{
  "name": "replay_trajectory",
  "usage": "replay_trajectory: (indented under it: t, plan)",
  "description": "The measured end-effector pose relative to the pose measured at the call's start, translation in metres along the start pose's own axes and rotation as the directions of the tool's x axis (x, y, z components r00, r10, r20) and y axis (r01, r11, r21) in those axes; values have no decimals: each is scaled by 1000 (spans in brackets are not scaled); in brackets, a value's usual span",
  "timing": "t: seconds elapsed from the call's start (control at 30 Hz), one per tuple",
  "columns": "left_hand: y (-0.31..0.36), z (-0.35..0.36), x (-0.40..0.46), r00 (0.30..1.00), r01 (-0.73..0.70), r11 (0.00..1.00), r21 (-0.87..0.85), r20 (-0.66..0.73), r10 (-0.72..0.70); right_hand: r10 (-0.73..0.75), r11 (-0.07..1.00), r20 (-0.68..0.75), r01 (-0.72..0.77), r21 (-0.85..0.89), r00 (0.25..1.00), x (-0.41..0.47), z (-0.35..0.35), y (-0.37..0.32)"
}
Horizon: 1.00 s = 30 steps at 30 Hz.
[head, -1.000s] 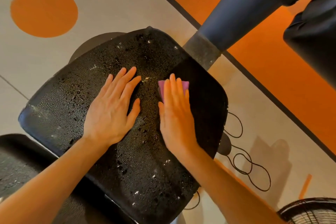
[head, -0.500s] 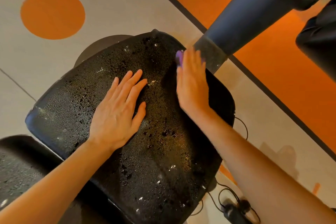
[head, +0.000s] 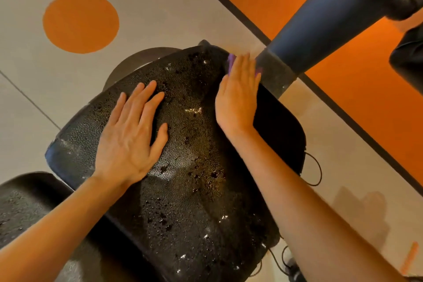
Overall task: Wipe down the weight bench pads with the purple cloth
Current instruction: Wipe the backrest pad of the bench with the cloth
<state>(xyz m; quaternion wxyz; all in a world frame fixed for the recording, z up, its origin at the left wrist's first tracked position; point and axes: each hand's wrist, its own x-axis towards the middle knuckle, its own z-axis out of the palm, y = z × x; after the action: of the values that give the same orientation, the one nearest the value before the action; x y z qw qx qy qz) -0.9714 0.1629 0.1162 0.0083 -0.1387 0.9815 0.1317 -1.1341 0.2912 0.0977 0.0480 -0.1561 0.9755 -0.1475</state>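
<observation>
A black bench pad (head: pixel 190 167), speckled with water droplets, fills the middle of the view. My left hand (head: pixel 132 135) lies flat on its left half, fingers spread, holding nothing. My right hand (head: pixel 238 96) presses flat on the purple cloth (head: pixel 230 62) at the pad's far right corner; only a sliver of cloth shows past the fingertips. The strip of pad to the right of my right hand looks darker and free of droplets. A second black pad (head: pixel 25 208) sits at the lower left.
A thick dark padded post (head: pixel 320 27) slants down to the pad's far corner, just beyond my right hand. Black cables (head: pixel 313 167) lie on the grey floor to the right. Orange flooring and orange circles surround the bench.
My right hand has slid the purple cloth from the pad's middle to its far corner by the post. My left hand has stayed flat in place.
</observation>
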Motion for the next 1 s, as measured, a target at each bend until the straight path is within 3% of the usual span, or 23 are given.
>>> replay_trajectory:
  t: [0.1,0.17,0.3,0.37,0.47,0.53,0.63,0.7,0.77,0.83,0.87,0.9,1.0]
  plan:
    - [0,-1,0,1000,7,1000,7,0,-7,-312,950,110,308,54,944,-64,-2,-6]
    - [1,-2,1,1000,8,1000,13,7,-8,-392,920,133,388,52,910,-51,-5,6]
    - [1,-1,1,1000,13,1000,15,9,-13,-44,999,55,43,31,998,27,-3,1]
    - [1,-1,1,1000,9,1000,16,15,-9,-30,999,19,30,27,999,8,0,-18]
    - [0,-2,2,1000,11,1000,21,25,-11,-362,932,139,356,66,922,-62,1,-30]
    - [0,-3,2,999,15,1000,21,30,-15,-461,887,167,457,68,871,-50,1,-16]
    - [0,-2,1,999,22,1000,17,26,-23,-203,979,78,203,6,976,16,3,-17]
    - [0,-2,2,1000,20,1000,9,24,-20,-73,997,55,71,38,996,19,7,-33]
    - [0,-1,2,999,18,1000,9,26,-18,-250,968,65,246,57,966,-15,11,-47]
    - [-1,-2,2,999,21,1000,11,26,-22,-495,869,121,488,84,861,-38,11,-41]
    - [-1,-2,2,999,22,1000,9,24,-22,-538,843,124,531,86,834,-28,9,-33]
    - [-1,-1,2,1000,21,1000,7,20,-21,-514,857,97,511,56,852,-10,9,-29]
    - [-1,-1,1,1000,20,1000,3,4,-20,-171,985,42,169,45,984,35,11,-36]
